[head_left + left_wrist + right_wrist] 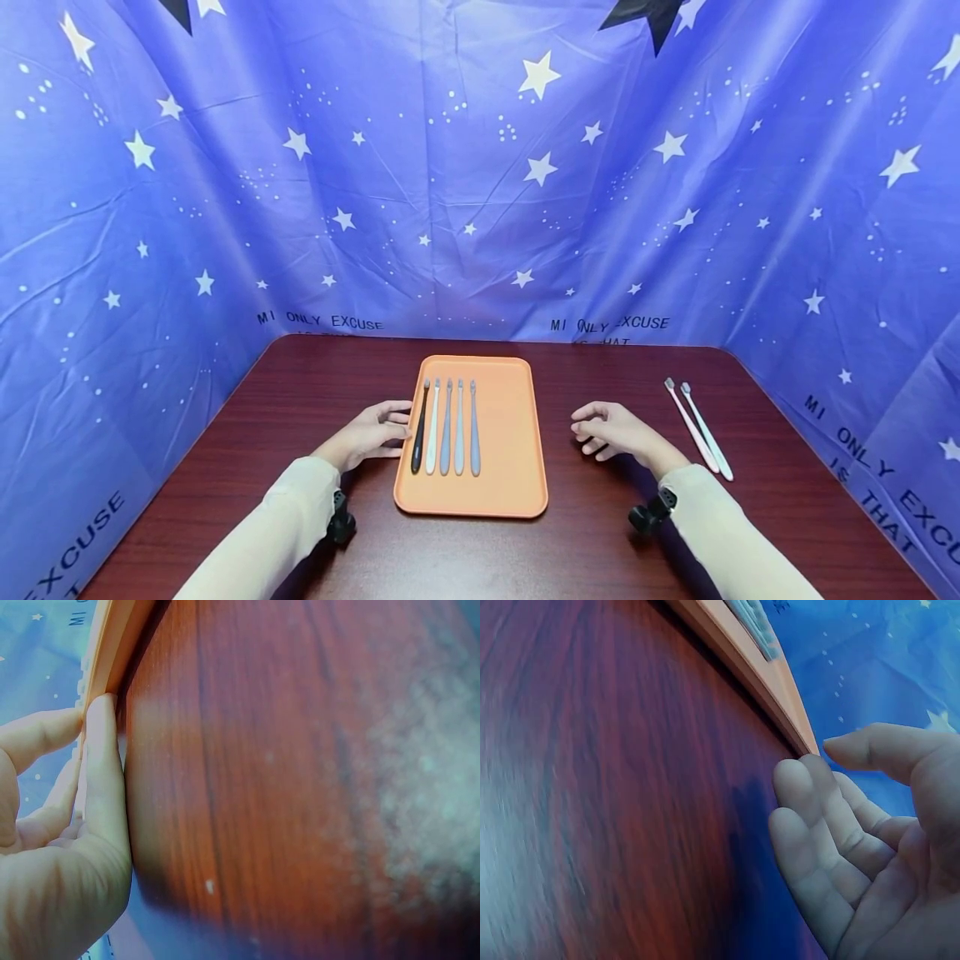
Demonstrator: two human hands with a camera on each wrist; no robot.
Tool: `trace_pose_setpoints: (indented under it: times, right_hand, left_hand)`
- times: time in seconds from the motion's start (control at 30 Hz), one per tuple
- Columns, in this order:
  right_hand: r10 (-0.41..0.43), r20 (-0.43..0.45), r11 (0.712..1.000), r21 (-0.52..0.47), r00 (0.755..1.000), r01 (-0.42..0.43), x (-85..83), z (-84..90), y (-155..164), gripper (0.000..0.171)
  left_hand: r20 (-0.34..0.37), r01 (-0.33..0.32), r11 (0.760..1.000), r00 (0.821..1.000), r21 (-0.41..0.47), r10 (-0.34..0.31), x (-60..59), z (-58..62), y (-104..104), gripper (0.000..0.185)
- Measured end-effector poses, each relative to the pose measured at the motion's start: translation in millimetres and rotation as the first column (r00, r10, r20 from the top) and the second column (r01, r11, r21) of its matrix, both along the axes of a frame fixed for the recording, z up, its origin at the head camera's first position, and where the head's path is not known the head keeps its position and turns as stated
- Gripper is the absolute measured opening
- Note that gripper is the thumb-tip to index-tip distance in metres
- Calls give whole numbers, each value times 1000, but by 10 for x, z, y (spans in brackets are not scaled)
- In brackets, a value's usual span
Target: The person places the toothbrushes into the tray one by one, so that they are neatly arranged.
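Left hand (372,433) rested at left rim of orange tray (510,433); right hand (611,429) lay loose on table (262,433), near tray's right side but apart from it.

Left hand: fingers (101,780) relaxed, tips touching tray edge (112,645), nothing gripped. Right hand: fingers (810,825) loosely curled, holding nothing; the wrist view showed them close to tray rim (757,682), contact not confirmed. Tray sat at table ctr w/ five toothbrushes (446,425) laid parallel on its left half, heads pointing away. Two more toothbrushes (697,425) lay on table to the right, well apart from tray. Handling est.: brushes light, stiff, smooth plastic, prob. slippery and prone to roll; pinch at mid-handle, not bristle end. Tray appeared rigid, shallow-rimmed; take by both long edges and keep level.
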State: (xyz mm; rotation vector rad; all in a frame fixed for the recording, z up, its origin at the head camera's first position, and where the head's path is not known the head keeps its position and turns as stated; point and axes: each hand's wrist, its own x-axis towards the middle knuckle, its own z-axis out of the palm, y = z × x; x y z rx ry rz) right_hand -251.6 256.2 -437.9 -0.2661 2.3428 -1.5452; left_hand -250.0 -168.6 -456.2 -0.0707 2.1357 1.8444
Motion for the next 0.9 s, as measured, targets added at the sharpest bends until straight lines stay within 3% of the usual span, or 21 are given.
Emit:
trace_pose_setpoints:
  times: [0.33,0.77,0.9]
  right_hand:
    - [-1,4,997,75,1000,0,39,31,424,38]
    - [-66,-21,992,106,998,67,165,118,1030,47]
    - [-123,-26,985,120,992,125,230,135,1159,48]
  left_hand:
    - [-2,4,1000,1000,9,-4,-14,-23,-16,60]
    - [-12,2,999,1000,36,-2,-42,-74,-17,59]
    - [-15,3,1000,1000,31,-2,-37,-71,-22,59]
